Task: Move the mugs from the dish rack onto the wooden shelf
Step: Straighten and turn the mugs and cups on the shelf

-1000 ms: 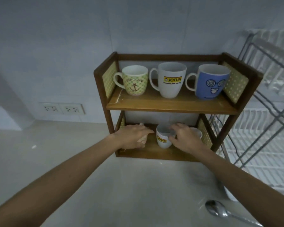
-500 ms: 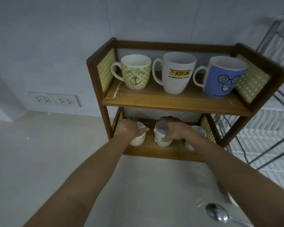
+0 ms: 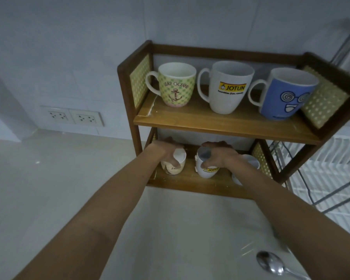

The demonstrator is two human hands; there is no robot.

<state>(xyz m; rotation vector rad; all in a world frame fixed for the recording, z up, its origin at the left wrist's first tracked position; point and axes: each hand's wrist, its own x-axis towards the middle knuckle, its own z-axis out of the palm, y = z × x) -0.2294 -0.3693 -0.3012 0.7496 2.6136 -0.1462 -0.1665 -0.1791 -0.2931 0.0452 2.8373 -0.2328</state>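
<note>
On lower board of wooden shelf (image 3: 214,126): left hand (image 3: 162,151) wrapped over cream mug (image 3: 175,163), right hand (image 3: 220,154) gripping small white mug (image 3: 205,168) marked "JOTUN", both seemingly being set down. Third mug (image 3: 249,164) just right. Above: "SEAP OCEANS" mug (image 3: 175,84), tall JOTUN mug (image 3: 227,86), blue mug (image 3: 285,93). Dish rack (image 3: 331,168) apparently emptied; likely almost finished.

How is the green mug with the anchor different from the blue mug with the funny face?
The green anchor mug has a checked pattern and lettering; the blue face mug is plain blue with swirly glasses and a grin. The green one stands at the left end of the top shelf, the blue one at the right. Both are upright, handles pointing left.
</note>
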